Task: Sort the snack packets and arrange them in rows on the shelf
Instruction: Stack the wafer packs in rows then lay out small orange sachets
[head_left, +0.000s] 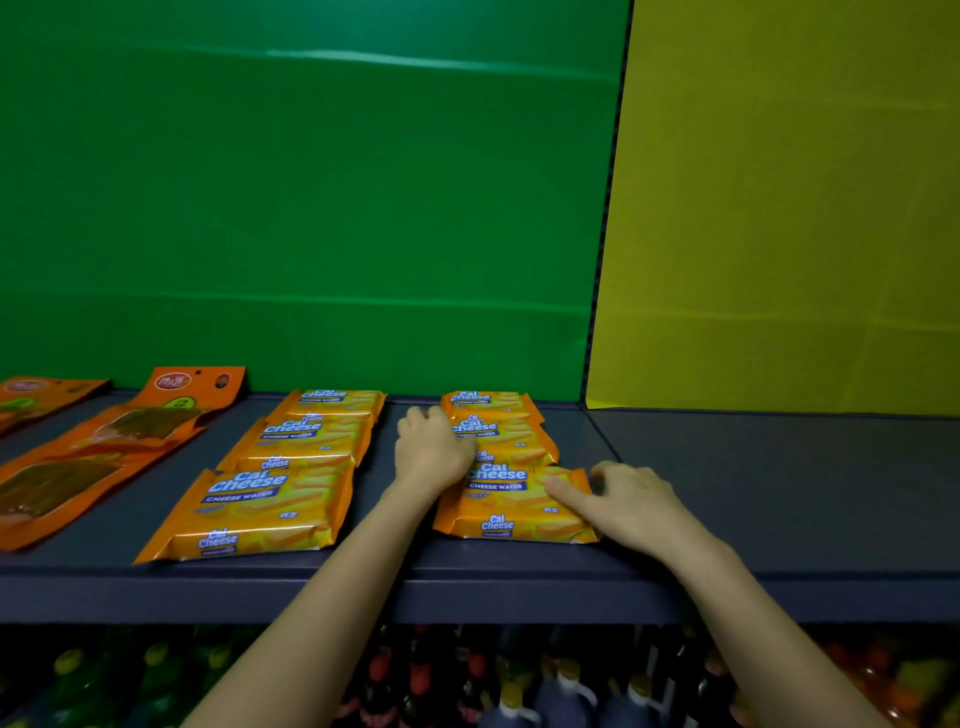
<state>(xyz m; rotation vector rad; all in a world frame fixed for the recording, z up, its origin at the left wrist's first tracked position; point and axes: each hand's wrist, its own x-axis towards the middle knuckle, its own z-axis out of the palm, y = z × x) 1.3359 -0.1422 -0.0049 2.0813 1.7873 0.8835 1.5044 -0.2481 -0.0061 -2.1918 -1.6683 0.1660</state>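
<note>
Right hand (623, 499): thumb flat on front wafer packet (514, 506), fingers curled at its right edge, gripping it.
Left hand (431, 452): against left edge of middle wafer packet (506, 439); gripping or only nudging, cannot tell.
Where: both packets in right row on shelf (779, 493).
Handling: probably light, slick crinkly film, brittle wafers inside; take by side edges, slide rather than squeeze.
Cheese wafer packets (249, 514): 6, in 2 rows of 3.
Orange strip-snack packets (150, 421): 3 visible, at left.
</note>
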